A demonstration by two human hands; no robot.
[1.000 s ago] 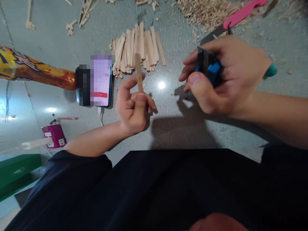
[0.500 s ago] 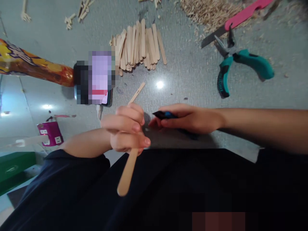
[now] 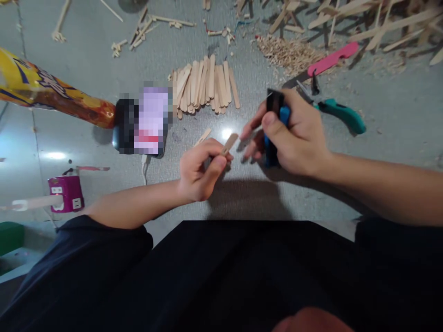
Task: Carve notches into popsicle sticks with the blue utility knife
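My left hand (image 3: 204,170) pinches a wooden craft stick (image 3: 230,143) between thumb and fingers, its rounded end pointing up and right. A small dark slot shows in that stick near my thumb. In my right hand (image 3: 294,133) is a black and blue utility knife (image 3: 273,133), held against the palm by the thumb while some fingers reach out toward the stick. Knife and stick are apart. Another craft stick (image 3: 203,136) with a slit lies on the table just behind my left hand, partly hidden by it.
Behind my hands lies a pile of craft sticks (image 3: 204,87). A phone (image 3: 152,120), a snack packet (image 3: 51,90) and a purple power adapter (image 3: 65,193) are at left. Teal-handled pliers (image 3: 342,115), a pink-handled saw (image 3: 332,59) and wood shavings (image 3: 287,54) lie at back right.
My right hand has risen away from my body, turning the knife upright. My left hand has turned over, so the stick now points away from me instead of toward me. The view has shifted.
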